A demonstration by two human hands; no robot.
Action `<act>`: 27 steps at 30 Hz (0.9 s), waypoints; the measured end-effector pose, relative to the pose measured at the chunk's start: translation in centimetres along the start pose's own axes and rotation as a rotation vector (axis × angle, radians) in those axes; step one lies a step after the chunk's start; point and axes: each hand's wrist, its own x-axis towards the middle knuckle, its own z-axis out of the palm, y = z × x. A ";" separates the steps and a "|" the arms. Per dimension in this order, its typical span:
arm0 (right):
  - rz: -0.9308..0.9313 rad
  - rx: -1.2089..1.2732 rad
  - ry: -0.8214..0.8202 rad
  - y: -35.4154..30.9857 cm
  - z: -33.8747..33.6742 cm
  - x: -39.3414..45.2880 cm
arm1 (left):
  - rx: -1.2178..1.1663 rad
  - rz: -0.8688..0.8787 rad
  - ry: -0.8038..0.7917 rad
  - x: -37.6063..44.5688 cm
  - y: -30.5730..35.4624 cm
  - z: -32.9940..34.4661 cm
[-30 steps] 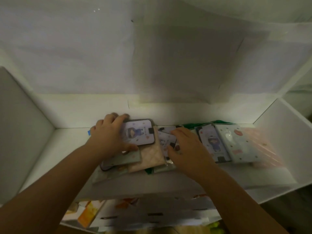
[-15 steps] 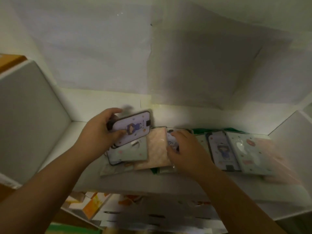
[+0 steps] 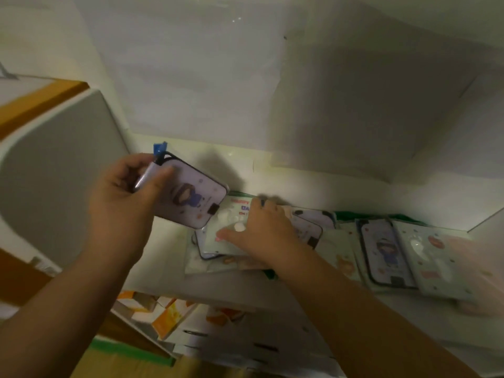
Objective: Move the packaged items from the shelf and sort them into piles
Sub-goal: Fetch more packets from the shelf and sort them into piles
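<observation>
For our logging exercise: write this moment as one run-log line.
left hand: grips lilac cartoon-print packaged case, lifted | right hand: on pale-green packaged case, shelf pile

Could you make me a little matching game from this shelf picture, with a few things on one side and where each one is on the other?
Things:
1. left hand
2. right hand
3. lavender packaged item
4. orange and white boxes

Places or states:
A. on the lower level, under the shelf board
B. lifted off the shelf, held at its end
C. resting on the overlapping packages on the shelf
D. gripping a package, raised at the left

Pairs: 1-D, 2-C, 3-B, 4-A
</observation>
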 end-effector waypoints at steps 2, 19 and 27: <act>-0.008 -0.006 -0.005 -0.7 0.2 0.3 | 0.035 -0.039 0.059 -0.1 -0.3 -0.6; 0.182 0.834 0.122 1.5 0.5 0.2 | -0.131 -0.458 0.011 -0.7 0.5 -4.3; 0.099 1.079 0.176 -0.4 -0.7 -2.2 | 0.230 -0.419 -0.077 -2.9 3.4 -4.6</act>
